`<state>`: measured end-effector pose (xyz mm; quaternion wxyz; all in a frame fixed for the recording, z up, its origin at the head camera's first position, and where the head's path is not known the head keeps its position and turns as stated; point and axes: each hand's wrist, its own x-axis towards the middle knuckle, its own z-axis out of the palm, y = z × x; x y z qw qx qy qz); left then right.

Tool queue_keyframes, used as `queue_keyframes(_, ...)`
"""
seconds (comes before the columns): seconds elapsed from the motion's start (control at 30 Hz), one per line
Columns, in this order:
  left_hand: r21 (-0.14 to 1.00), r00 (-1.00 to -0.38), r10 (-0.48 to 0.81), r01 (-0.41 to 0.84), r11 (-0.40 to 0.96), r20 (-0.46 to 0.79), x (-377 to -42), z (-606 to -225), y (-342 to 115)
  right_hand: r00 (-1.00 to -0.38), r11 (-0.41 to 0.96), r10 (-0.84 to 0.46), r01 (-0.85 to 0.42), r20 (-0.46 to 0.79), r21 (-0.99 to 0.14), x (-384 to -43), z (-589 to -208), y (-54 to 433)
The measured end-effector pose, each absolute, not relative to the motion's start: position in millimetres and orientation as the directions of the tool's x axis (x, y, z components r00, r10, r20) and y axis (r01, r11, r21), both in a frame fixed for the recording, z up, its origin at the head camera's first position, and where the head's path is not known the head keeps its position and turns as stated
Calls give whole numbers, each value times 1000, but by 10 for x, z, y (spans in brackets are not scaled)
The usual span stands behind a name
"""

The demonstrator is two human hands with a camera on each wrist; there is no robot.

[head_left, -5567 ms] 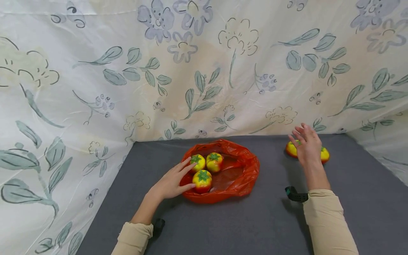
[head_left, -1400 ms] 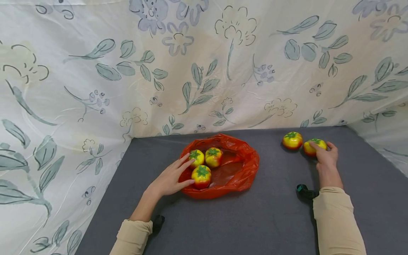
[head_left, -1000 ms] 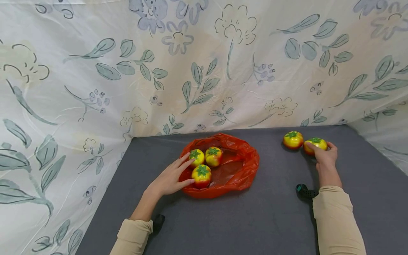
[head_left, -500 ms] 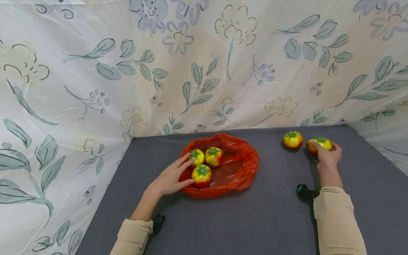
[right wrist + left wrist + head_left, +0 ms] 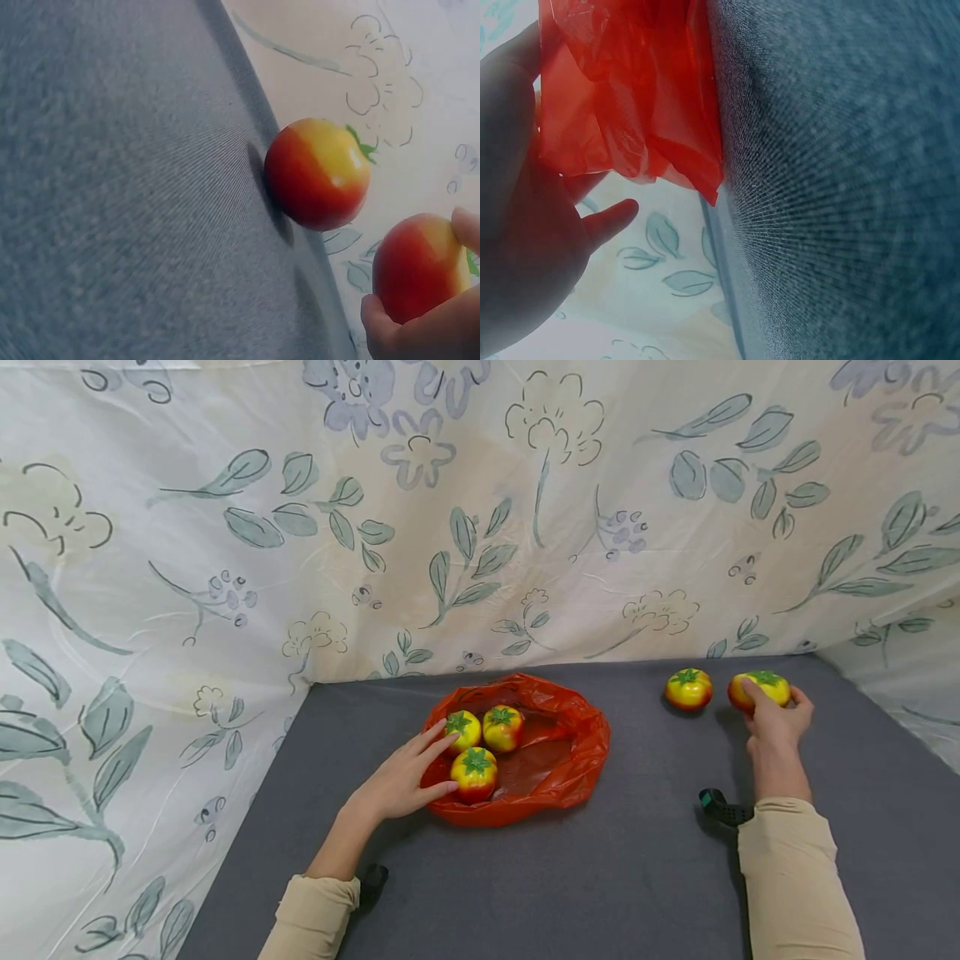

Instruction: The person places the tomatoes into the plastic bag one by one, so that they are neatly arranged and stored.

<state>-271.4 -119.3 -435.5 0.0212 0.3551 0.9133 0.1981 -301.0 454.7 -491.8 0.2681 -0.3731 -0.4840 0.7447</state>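
My right hand (image 5: 780, 724) grips a yellow-and-red toy tomato (image 5: 772, 687) with a green leafy top, thumb on its left side and fingers on its right. The right wrist view shows this held tomato (image 5: 414, 266) raised off the table. A second toy tomato (image 5: 688, 690) sits on the table just left of it. My left hand (image 5: 401, 779) lies with spread, fairly straight fingers over the left rim of a red plastic bag (image 5: 581, 777). Inside the open bag are three more toy tomatoes (image 5: 475, 775), two of them at the left fingertips. Red plastic (image 5: 630, 90) hides part of that hand in the left wrist view.
A dark grey cloth-covered table (image 5: 555, 893) lies under everything. Floral fabric (image 5: 480, 527) hangs as a wall behind it and on both sides. Dark wrist-camera mounts (image 5: 723, 810) stick out from the forearms.
The right hand came down from above the loose tomatoes, took hold of the right one, and has lifted it slightly up and rightward. The left hand has stayed at the bag.
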Motion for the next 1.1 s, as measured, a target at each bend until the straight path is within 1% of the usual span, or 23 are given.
queue_keyframes(0.13, 378, -748, 656, 638, 670, 100, -2714, -4359, -1196, -598, -399, 748, -56, -289, -915, -2972, -4841, 4501)
queue_keyframes(0.37, 373, -745, 658, 644, 668, 106, -2720, -4366, -1196, -622, -452, 728, -117, -290, -884, -2839, -4491, 4277)
queue_keyframes(0.63, 378, -745, 660, 642, 667, 101, -2717, -4364, -1195, -696, -505, 685, -244, -213, -828, -2943, -4526, 4416)
queue_keyframes(0.83, 373, -745, 660, 643, 669, 100, -2719, -4369, -1197, -702, -541, 679, -281, -215, -792, -2831, -4190, 4120)
queue_keyframes(1.1, 377, -745, 659, 644, 666, 108, -2726, -4372, -1195, -728, -513, 665, -284, -167, -810, -2722, -3938, 3817)
